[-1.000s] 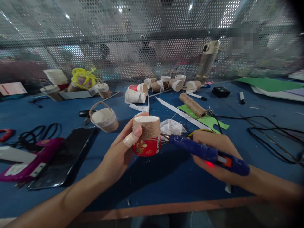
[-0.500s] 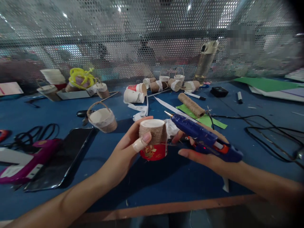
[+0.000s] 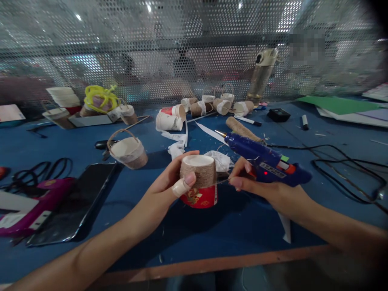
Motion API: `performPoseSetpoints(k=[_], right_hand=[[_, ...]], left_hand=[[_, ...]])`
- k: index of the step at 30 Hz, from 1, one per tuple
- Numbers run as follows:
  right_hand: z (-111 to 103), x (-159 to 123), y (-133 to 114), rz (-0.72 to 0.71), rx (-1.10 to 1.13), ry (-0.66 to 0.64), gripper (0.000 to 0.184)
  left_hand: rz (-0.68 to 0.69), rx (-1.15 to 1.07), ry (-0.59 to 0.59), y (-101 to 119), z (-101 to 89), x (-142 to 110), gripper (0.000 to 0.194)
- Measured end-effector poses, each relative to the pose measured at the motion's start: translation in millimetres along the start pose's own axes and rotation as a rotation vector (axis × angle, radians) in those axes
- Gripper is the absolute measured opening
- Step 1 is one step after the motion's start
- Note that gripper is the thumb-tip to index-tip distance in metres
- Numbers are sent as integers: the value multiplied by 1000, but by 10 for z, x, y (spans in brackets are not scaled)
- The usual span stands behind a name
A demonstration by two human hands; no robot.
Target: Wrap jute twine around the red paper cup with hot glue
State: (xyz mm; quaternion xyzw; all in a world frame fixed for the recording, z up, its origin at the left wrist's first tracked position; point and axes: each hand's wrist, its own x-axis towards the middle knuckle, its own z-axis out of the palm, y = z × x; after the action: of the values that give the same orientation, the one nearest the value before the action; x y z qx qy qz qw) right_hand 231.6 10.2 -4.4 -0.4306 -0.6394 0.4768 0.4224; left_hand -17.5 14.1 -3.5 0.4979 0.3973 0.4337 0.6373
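My left hand (image 3: 174, 182), a bandage around its thumb, is wrapped around a paper cup (image 3: 200, 198) held above the table, base upward. Jute twine (image 3: 202, 173) winds around the cup's upper half; the lower part shows red with gold print. Thumb and forefinger of my right hand (image 3: 257, 180) pinch the free strand of twine running from the cup's right side. That same hand also holds a blue hot glue gun (image 3: 263, 157), its nozzle pointing up and left and a red light lit. The fingers around its trigger are partly hidden.
A twine-covered basket (image 3: 129, 155) stands left, near a phone (image 3: 79, 198) and a purple glue gun (image 3: 45, 202). Beyond are paper cups (image 3: 169, 121), a twine roll (image 3: 241, 128) and a bottle (image 3: 262, 76). Black cable (image 3: 345, 161) loops at right.
My right hand has closed its thumb and forefinger on the twine strand and drawn it rightward. The glue gun has risen slightly. The cup has shifted a little to the right.
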Motion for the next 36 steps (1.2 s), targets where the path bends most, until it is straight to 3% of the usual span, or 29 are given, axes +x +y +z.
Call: performPoseSetpoints(k=[10,16,24,36], right_hand=[[21,45,-12,47,-6,-35,25],[65,48,14,89,181,-1,33],[82,43,27,102,189,0,25],[64,7,55,104,151,1,26]], left_hand=[[-26,-25,-73,-22,-13,-16,45],[13,-7,-96,-48,-24,-25,42],[28,25,-105,-49,-18,-40,46],[17,80,-230,-86,-64,-47,42]])
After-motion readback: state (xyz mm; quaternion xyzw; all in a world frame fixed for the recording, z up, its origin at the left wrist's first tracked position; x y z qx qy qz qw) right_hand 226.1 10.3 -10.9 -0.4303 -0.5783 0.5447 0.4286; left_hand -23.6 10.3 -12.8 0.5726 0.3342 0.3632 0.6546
